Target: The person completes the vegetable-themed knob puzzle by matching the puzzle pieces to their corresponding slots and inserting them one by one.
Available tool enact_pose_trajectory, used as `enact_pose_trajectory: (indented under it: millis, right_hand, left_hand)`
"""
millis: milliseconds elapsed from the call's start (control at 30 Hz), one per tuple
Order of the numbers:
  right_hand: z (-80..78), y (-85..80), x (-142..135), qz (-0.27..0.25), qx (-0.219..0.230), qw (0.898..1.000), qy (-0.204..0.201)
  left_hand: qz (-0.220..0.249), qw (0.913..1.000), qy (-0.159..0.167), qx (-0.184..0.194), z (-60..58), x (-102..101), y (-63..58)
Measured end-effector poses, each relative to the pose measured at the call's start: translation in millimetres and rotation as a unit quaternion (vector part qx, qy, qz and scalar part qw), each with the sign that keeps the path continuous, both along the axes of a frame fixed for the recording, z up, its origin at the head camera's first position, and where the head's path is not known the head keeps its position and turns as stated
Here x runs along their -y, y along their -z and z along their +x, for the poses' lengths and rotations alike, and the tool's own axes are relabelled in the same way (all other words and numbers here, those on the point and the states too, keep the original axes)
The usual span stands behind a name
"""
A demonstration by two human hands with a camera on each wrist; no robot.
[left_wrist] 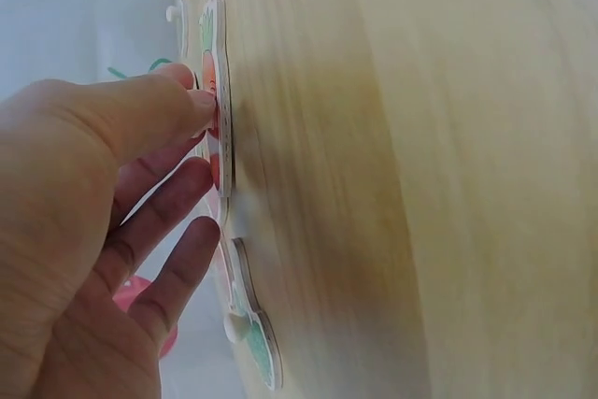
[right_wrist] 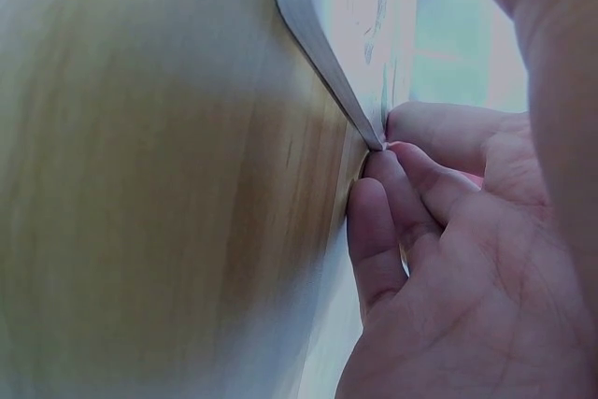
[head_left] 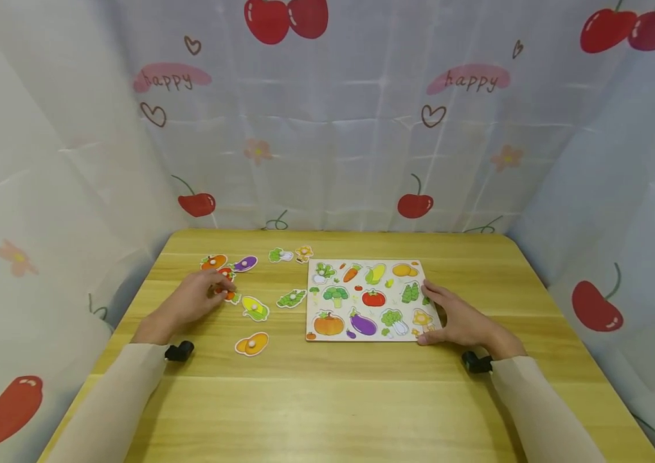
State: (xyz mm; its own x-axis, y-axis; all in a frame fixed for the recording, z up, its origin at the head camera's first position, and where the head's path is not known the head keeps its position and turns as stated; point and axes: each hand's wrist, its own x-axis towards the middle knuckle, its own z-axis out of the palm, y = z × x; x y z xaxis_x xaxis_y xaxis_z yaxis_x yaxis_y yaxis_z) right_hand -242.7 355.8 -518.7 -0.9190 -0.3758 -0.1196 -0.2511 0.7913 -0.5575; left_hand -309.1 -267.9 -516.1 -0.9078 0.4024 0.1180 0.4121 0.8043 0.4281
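Note:
My left hand (head_left: 197, 296) is at the left cluster of wooden vegetable pieces, with thumb and forefinger pinching a carrot puzzle piece (left_wrist: 213, 63), orange with a green top. That piece is close over the table, partly hidden by the fingers. A tomato piece (head_left: 226, 273) peeks out just beyond the hand. The vegetable puzzle board (head_left: 370, 299) lies flat at centre, printed with vegetable pictures. My right hand (head_left: 466, 318) grips its right side, thumb at the near corner and fingers along the edge. In the right wrist view, fingertips (right_wrist: 378, 198) meet the board's edge (right_wrist: 322, 63).
Between hand and board lie a corn piece (head_left: 255, 308), a pea pod piece (head_left: 291, 298) and a potato piece (head_left: 252, 344). Farther back are pumpkin (head_left: 213, 262), eggplant (head_left: 245, 263), bok choy (head_left: 280, 255) and mushroom (head_left: 304, 254) pieces. A printed curtain (head_left: 327, 128) encloses the table.

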Motion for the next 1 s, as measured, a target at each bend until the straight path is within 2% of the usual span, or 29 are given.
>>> enact_pose_trajectory:
  millis: [133, 367, 600, 800, 1000]
  right_hand:
    - [-1.3, -1.1, 1, 0.001, 0.001, 1.000, 0.000]
    - [-0.2, -3.1, 2, -0.012, -0.004, 1.000, -0.009]
    - [-1.0, -2.1, 1, -0.010, -0.003, 1.000, -0.009]
    - [-1.6, -1.5, 0, -0.006, -0.001, 1.000, -0.007]
    - [-1.9, -0.7, -1, -0.001, 0.003, 1.000, -0.003]
  left_hand:
    - [0.001, 1.0000, -0.004, -0.008, 1.1, 0, -2.4]
    - [0.007, 0.9991, 0.006, -0.041, 1.6, -3, -4.4]
    - [0.042, 0.9988, -0.021, -0.012, 3.7, -4, -5.5]
    - [0.048, 0.9981, -0.027, -0.027, 4.9, -6, -5.1]
    - [0.067, 0.9967, -0.036, -0.031, 6.6, -14, -9.8]
